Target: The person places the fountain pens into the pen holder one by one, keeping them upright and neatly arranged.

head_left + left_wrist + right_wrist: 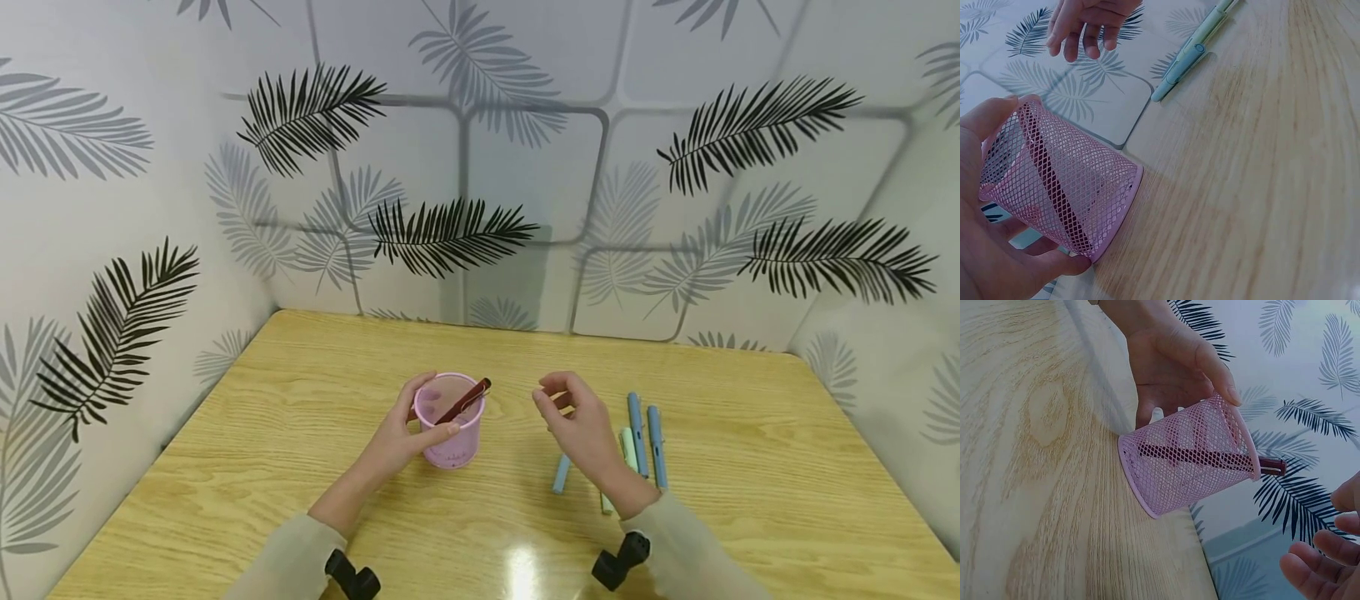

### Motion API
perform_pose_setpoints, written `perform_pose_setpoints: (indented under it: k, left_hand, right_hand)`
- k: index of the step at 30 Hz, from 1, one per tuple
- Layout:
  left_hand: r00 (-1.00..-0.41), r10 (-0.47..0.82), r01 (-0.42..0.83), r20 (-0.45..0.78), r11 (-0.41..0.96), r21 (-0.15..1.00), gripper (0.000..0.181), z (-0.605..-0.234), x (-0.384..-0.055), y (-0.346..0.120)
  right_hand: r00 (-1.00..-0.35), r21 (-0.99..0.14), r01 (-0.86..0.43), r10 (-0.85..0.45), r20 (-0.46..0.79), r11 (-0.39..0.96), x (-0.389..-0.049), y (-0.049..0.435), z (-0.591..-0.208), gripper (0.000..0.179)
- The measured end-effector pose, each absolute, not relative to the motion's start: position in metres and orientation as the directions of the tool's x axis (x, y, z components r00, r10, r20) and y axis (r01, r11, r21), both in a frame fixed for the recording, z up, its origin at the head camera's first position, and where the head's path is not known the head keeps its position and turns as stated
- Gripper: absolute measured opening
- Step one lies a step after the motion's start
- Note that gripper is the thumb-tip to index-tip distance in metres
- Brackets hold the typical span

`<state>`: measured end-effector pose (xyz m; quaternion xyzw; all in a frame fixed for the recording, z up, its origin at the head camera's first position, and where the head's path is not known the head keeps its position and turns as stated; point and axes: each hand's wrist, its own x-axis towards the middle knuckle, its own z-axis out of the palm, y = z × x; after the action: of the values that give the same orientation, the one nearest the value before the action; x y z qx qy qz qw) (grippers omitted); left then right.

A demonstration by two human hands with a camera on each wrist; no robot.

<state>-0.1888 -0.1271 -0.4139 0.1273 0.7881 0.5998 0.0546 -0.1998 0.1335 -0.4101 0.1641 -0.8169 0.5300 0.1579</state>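
Note:
A pink mesh pen holder (452, 452) stands upright on the table, and my left hand (401, 437) grips it around its side, thumb at the rim. One dark red pen (462, 402) leans inside it, its end poking above the rim; the right wrist view shows that pen end (1274, 466) outside the mesh. To the right of the holder, my right hand (583, 427) hovers over the table, apart from it. Its fingers are loosely bent and hold nothing. In the left wrist view the right hand (1088, 25) also looks empty.
Several pens lie on the wooden table (300, 400) by my right forearm: two blue pens (637, 433), a green pen (628, 448) and a light blue pen (561, 473), partly hidden by the arm. A leaf-patterned wall covering (525, 283) rises behind the table.

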Motion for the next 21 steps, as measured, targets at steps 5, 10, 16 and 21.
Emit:
perform_pose_setpoints:
  k: [5, 10, 16, 21]
  left_hand:
    - [-0.963, 0.261, 0.135, 0.066, 0.256, 0.957, 0.077, -0.415, -0.189, -0.127]
    - [-0.964, 0.259, 0.131, 0.063, 0.254, 0.958, 0.077, -0.415, -0.189, -0.127]
    - [-0.964, 0.258, 0.127, 0.060, 0.252, 0.959, 0.078, -0.415, -0.189, -0.126]
    - [-0.964, 0.258, 0.136, 0.068, 0.255, 0.957, 0.078, -0.415, -0.189, -0.127]
  right_hand:
    - [-0.901, -0.812, -0.425, -0.103, 0.421, 0.400, -0.192, 0.137, -0.401, 0.016]
    - [-0.909, -0.804, -0.405, -0.100, 0.403, 0.436, -0.183, 0.137, -0.388, 0.015]
    - [-0.919, -0.806, -0.384, -0.106, 0.379, 0.450, -0.193, 0.146, -0.403, 0.016]
    - [-0.917, -0.806, -0.391, -0.115, 0.381, 0.444, -0.197, 0.152, -0.410, 0.019]
